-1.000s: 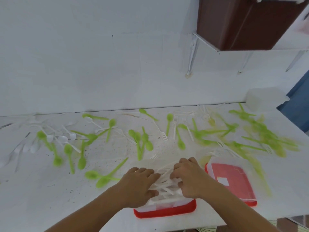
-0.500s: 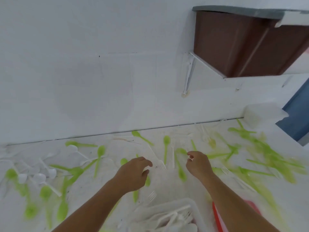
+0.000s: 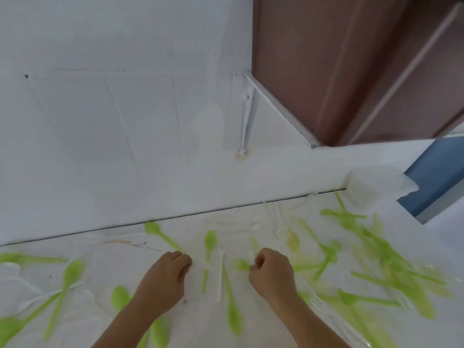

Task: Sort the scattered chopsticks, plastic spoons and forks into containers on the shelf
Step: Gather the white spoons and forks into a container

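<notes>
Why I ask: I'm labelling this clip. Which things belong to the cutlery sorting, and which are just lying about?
For the job: green spoons, white fork, clear container by the wall.
Lying about: brown cabinet, white bracket, blue panel.

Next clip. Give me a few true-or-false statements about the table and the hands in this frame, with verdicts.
1. A white fork lies on the table between the left hand and the right hand. True.
2. All the cutlery on the table is white. False: many pieces are green, such as the green spoon beside the fork.
3. A clear container stands at the far right by the wall. True.
4. Both hands lie flat with straight fingers. False: both have curled fingers.
</notes>
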Tool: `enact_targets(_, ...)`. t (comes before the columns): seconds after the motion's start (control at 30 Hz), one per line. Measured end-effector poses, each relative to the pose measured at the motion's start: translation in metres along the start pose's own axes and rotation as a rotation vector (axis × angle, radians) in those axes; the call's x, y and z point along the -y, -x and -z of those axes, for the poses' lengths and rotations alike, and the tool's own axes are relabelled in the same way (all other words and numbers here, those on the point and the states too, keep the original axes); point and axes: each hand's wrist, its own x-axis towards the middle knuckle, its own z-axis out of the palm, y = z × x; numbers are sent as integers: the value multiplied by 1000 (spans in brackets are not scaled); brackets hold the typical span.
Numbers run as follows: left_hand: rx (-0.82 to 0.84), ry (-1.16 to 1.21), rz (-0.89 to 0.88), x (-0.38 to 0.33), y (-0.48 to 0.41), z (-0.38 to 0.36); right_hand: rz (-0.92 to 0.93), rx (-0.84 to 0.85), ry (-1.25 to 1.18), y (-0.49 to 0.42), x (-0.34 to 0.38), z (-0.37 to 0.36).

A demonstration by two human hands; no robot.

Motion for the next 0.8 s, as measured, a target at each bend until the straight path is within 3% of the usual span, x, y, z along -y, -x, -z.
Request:
enact_targets(0.1, -110, 240, 256, -41, -24, 10, -84, -32, -265, -20, -19, 33)
enact_targets(0.2, 108, 198, 428, -78, -52, -12, -164, -76, -347, -67, -28, 58)
enact_targets(0.3, 407, -116, 567, -104, -72, -32, -158, -85, -18, -112, -31, 58)
enact_targets(0.4, 415, -147, 666, -109, -82, -38, -134, 54, 321, -128, -28, 46)
enact_targets(0.5, 361, -63, 721, -105, -82, -35, -109, 59, 316, -129, -29, 40)
enact_targets(0.57, 271, -40, 666, -101, -85, -29, -110, 27, 248, -124, -33, 41)
enact_targets(0.67, 113, 0, 435, -97, -103, -29, -63, -103, 123, -110, -44, 48)
enact_targets(0.8, 160, 80, 241, -107, -145, -47, 184, -375, -65, -85, -59, 65)
